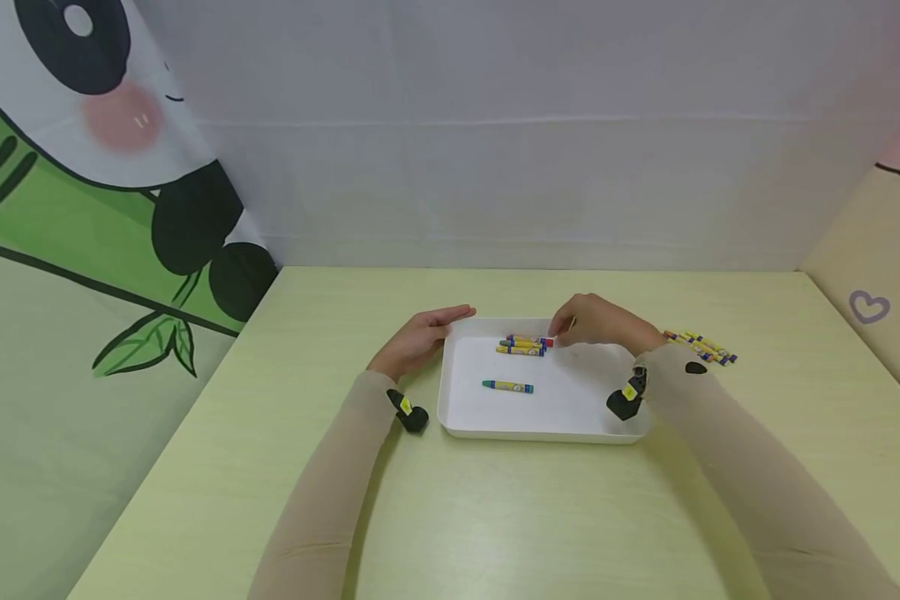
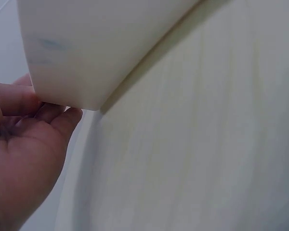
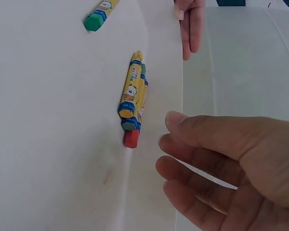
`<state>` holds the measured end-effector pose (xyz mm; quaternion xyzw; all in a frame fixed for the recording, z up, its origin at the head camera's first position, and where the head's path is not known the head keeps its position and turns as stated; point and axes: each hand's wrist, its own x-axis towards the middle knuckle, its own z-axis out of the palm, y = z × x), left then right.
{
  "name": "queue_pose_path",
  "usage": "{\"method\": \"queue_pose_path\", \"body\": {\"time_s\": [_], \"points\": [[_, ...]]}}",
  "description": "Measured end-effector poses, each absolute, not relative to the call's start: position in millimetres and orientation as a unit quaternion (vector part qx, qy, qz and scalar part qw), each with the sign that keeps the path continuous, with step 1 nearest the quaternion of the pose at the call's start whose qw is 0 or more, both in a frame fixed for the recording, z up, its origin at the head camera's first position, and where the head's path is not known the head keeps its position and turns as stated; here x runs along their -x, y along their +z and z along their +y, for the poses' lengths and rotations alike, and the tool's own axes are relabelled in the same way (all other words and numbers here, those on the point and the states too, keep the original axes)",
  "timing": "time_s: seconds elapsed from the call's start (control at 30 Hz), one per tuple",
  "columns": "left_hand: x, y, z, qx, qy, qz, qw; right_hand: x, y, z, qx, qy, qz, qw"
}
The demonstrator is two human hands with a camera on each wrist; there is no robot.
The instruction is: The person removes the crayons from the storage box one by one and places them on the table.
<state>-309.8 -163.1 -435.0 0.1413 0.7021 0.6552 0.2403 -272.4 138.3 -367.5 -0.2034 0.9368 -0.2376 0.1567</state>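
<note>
A shallow white tray (image 1: 562, 408) lies on the table. My left hand (image 1: 417, 340) holds its far left corner, with the thumb at the rim and the fingers outside the wall, as the left wrist view (image 2: 31, 144) shows close up. Several crayons in yellow and blue wrappers (image 1: 521, 351) lie bunched along the tray's far wall, a red-ended crayon (image 3: 131, 138) among them. Nearer the tray's middle lies one green crayon (image 1: 507, 387), apart from the bunch. Just right of the bunch, my right hand (image 1: 596, 321) hovers with loosely bent fingers, holding nothing in the right wrist view (image 3: 260, 154).
More yellow-wrapped crayons (image 1: 708, 346) lie in a pile on the pale wooden table (image 1: 495, 517), right of the tray beyond my right wrist. A light cloth backdrop (image 1: 532, 192) hangs behind the table's far edge. Printed cloth panels flank both sides.
</note>
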Motion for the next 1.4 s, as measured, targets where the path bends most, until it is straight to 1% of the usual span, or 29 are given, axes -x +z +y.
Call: {"method": "queue_pose_path", "body": {"time_s": [0.23, 0.37, 0.97, 1.23, 1.4], "points": [[313, -438, -164, -0.139, 0.669, 0.689, 0.240, 275, -377, 132, 0.210, -0.241, 0.933, 0.167], [314, -439, -164, -0.140, 0.669, 0.690, 0.238, 276, -380, 128, 0.198, -0.240, 0.935, 0.170], [312, -438, -164, -0.139, 0.660, 0.698, 0.240, 275, -389, 112, 0.181, -0.226, 0.942, 0.169], [312, -436, -163, -0.135, 0.656, 0.702, 0.242, 276, -391, 108, 0.167, -0.221, 0.943, 0.182], [313, -437, -164, -0.134, 0.657, 0.701, 0.243, 274, -392, 108, 0.174, -0.224, 0.942, 0.179]]}}
